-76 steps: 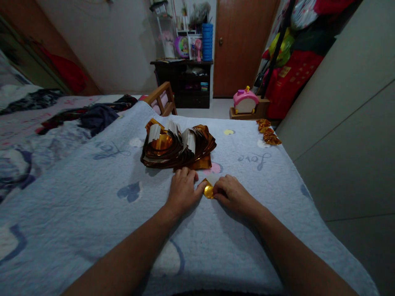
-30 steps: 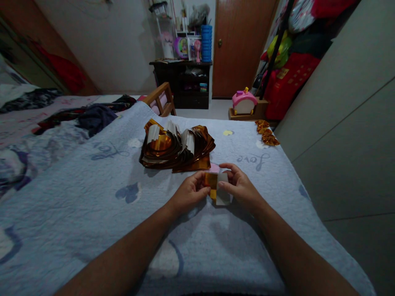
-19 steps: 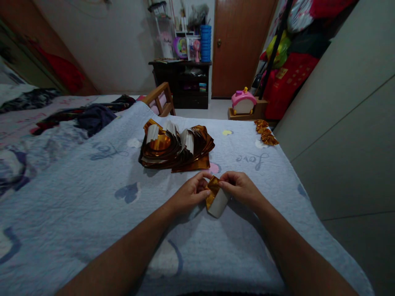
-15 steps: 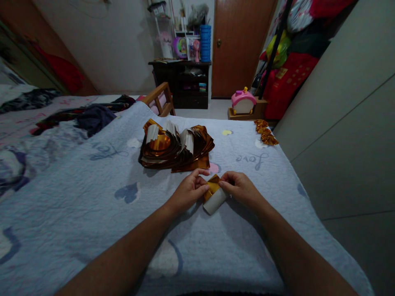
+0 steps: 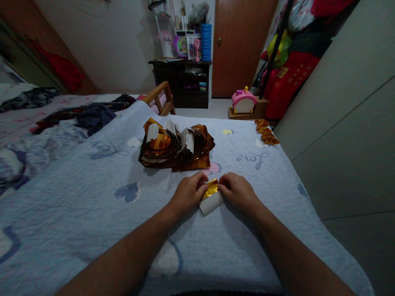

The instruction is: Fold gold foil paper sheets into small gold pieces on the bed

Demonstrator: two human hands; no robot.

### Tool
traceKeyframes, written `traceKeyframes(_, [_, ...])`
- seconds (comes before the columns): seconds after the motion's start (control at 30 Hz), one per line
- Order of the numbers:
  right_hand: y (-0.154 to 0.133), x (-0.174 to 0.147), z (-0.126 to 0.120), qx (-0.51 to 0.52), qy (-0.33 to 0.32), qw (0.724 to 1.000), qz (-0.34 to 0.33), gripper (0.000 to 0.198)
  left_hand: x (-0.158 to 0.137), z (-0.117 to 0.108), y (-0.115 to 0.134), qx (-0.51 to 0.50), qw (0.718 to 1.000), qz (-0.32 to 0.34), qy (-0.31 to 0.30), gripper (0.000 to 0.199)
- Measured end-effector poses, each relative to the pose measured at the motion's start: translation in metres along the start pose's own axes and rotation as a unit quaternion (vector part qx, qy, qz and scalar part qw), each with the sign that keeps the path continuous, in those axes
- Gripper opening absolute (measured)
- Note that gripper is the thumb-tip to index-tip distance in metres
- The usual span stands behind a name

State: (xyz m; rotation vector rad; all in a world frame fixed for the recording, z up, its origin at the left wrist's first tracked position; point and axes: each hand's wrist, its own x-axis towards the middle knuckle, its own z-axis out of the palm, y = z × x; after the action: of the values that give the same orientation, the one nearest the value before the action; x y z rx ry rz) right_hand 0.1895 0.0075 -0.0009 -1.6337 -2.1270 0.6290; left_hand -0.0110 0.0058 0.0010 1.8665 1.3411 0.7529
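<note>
Between my two hands is a small sheet of gold foil paper (image 5: 211, 204), its pale backing toward me and a shiny gold strip along the far side. My left hand (image 5: 189, 190) pinches its left end between thumb and fingers. At the right end, my right hand (image 5: 237, 189) grips it the same way. The sheet is just above or on the pale blue quilt (image 5: 148, 226); I cannot tell which. Beyond my left hand lies a thick curled stack of gold foil sheets (image 5: 160, 154) with white backing bands.
Several crumpled gold foil pieces (image 5: 266, 132) sit at the quilt's far right corner. A pale cabinet (image 5: 345, 135) stands along the right. Behind are a pink toy (image 5: 243, 101), a wooden chair (image 5: 160, 98), a dark shelf unit (image 5: 185, 84) and a brown door (image 5: 242, 49).
The foil's raised far corner has come down into a flatter gold strip. My left fingers have curled in closer, and the paper has shifted slightly left.
</note>
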Motion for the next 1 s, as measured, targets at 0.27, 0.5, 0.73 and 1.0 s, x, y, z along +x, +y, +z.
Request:
traceKeyframes(0.27, [0.000, 0.003, 0.003, 0.120, 0.023, 0.991, -0.061, 0.009, 0.001, 0.000, -0.001, -0.068, 0.997, 0.032, 0.000, 0.012])
traceKeyframes(0.5, [-0.001, 0.005, 0.007, 0.094, 0.031, 0.995, -0.022, 0.010, 0.004, 0.006, -0.003, 0.044, 0.997, 0.055, -0.011, 0.007])
traceKeyframes(0.73, [0.004, 0.007, 0.018, 0.000, 0.059, 0.996, -0.069, 0.012, 0.005, 0.010, -0.006, 0.165, 0.979, 0.123, -0.008, 0.009])
traceKeyframes(1.0, [0.008, 0.005, 0.016, 0.022, 0.034, 0.989, -0.145, 0.015, 0.006, 0.012, -0.011, 0.191, 0.974, 0.122, -0.004, 0.008])
